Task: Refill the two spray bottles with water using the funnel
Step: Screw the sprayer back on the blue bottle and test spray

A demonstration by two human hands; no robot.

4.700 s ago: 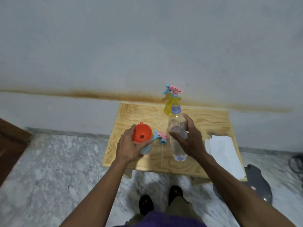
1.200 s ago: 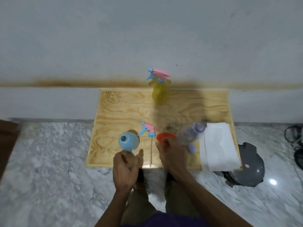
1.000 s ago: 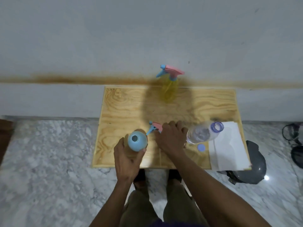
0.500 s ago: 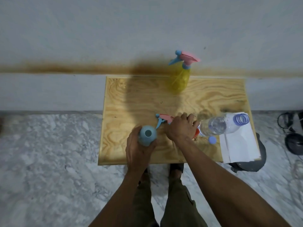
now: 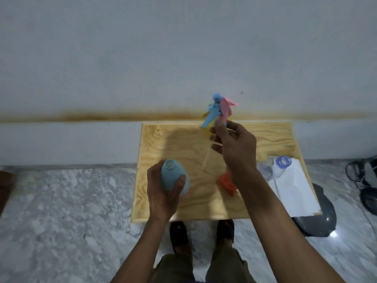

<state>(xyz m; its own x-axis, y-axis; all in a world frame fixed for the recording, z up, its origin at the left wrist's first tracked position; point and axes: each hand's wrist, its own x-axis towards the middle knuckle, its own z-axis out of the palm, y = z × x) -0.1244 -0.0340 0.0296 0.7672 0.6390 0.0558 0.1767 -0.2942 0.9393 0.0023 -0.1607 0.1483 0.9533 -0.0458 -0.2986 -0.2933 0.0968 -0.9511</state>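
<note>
Left hand (image 5: 163, 193): fingers wrapped round blue bottle (image 5: 173, 177), neck open, held over surface (image 5: 161, 139). Funnel (image 5: 227, 183): lying on surface, right of those fingers, under right forearm. Water bottle (image 5: 274, 167): lying beyond, uncapped. Right hand (image 5: 234, 142): fingers pinching sprayer (image 5: 219, 110), tube hanging below; blurred.

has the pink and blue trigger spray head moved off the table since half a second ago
Yes. The right hand has lifted the pink and blue trigger spray head off the plywood table, toward the wall.
</note>
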